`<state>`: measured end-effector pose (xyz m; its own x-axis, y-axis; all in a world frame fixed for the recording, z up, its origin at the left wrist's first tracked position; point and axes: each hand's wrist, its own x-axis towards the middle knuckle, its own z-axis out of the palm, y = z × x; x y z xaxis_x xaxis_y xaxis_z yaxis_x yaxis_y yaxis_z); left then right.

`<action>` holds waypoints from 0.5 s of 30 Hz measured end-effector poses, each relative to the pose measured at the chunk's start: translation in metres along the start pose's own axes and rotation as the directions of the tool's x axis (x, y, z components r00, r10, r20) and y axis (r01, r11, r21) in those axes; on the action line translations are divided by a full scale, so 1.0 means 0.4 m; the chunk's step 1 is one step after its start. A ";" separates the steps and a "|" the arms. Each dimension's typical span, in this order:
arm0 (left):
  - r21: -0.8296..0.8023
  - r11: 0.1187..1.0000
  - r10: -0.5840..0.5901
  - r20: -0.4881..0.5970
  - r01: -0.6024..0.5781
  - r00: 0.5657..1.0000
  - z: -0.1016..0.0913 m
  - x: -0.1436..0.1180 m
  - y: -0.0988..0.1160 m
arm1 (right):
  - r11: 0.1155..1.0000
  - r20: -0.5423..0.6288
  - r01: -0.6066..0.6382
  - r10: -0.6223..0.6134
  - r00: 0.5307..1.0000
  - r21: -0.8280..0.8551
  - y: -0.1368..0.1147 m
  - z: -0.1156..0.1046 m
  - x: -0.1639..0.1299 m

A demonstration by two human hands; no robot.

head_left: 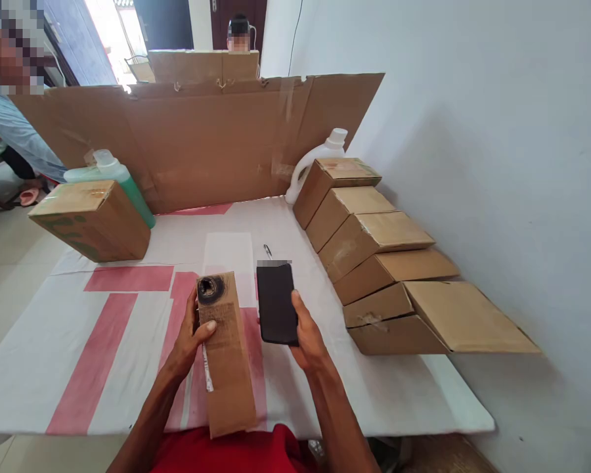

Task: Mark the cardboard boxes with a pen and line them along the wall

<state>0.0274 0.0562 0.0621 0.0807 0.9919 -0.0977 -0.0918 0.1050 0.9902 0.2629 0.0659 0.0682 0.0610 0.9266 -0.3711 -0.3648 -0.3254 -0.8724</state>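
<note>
My left hand (193,337) is closed round the left side of a narrow cardboard box (231,387), its thumb on the front face. Near the top of that box is a hole with a dark, scribbled ring around it. In my right hand (311,335) is a black smartphone (277,303), upright, with its dark face toward me. The phone and the box are side by side with a small gap between them. Beyond the phone's top edge, a pen (267,251) lies on the cloth, partly hidden. A white sheet of paper (228,253) lies behind the box.
Several cardboard boxes (398,230) stand in a row along the wall, the nearest with a flap out. Behind them is a white jug (335,139). At left, another carton (98,223) stands before a green-filled bottle (135,190). A cardboard panel (201,141) borders the table's far side. People are beyond.
</note>
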 end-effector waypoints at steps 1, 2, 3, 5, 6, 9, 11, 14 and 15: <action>0.001 1.000 -0.009 0.003 0.009 1.000 -0.002 0.008 -0.001 | 0.985 -0.065 0.062 -0.073 0.995 -0.164 0.021 -0.021 0.039; 0.005 1.000 -0.020 0.003 0.020 1.000 -0.003 0.016 -0.001 | 0.959 -0.102 0.092 -0.123 0.987 -0.267 0.041 -0.038 0.075; 0.010 0.999 -0.031 -0.003 0.031 1.000 -0.004 0.025 -0.001 | 0.930 -0.121 0.111 -0.163 0.979 -0.351 0.058 -0.053 0.106; 0.019 0.998 -0.051 -0.010 0.052 0.999 -0.006 0.040 -0.004 | 0.888 -0.138 0.114 -0.194 0.971 -0.446 0.083 -0.073 0.148; 0.029 0.998 -0.059 -0.013 0.060 0.998 -0.008 0.046 -0.007 | 0.860 -0.144 0.117 -0.214 0.966 -0.496 0.091 -0.079 0.160; 0.129 0.990 -0.059 -0.039 0.063 0.997 -0.022 0.056 -0.026 | 0.761 -0.148 0.141 -0.298 0.943 -0.633 0.101 -0.093 0.168; 0.246 0.966 -0.060 -0.087 0.079 0.994 -0.040 0.062 -0.043 | 0.700 -0.141 0.168 -0.361 0.922 -0.694 0.102 -0.099 0.165; 0.329 0.940 -0.043 -0.152 0.092 0.987 -0.068 0.085 -0.061 | 0.624 -0.149 0.201 -0.462 0.874 -0.755 0.104 -0.087 0.153; 0.332 0.941 -0.019 -0.163 0.073 0.986 -0.076 0.100 -0.065 | 0.610 -0.134 0.234 -0.495 0.858 -0.757 0.106 -0.075 0.146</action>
<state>0.0029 0.0952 0.0296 -0.0809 0.9880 -0.1315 0.2486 0.1478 0.9573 0.2789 0.1004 0.0000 0.3580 0.9310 0.0710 0.4953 -0.1248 -0.8597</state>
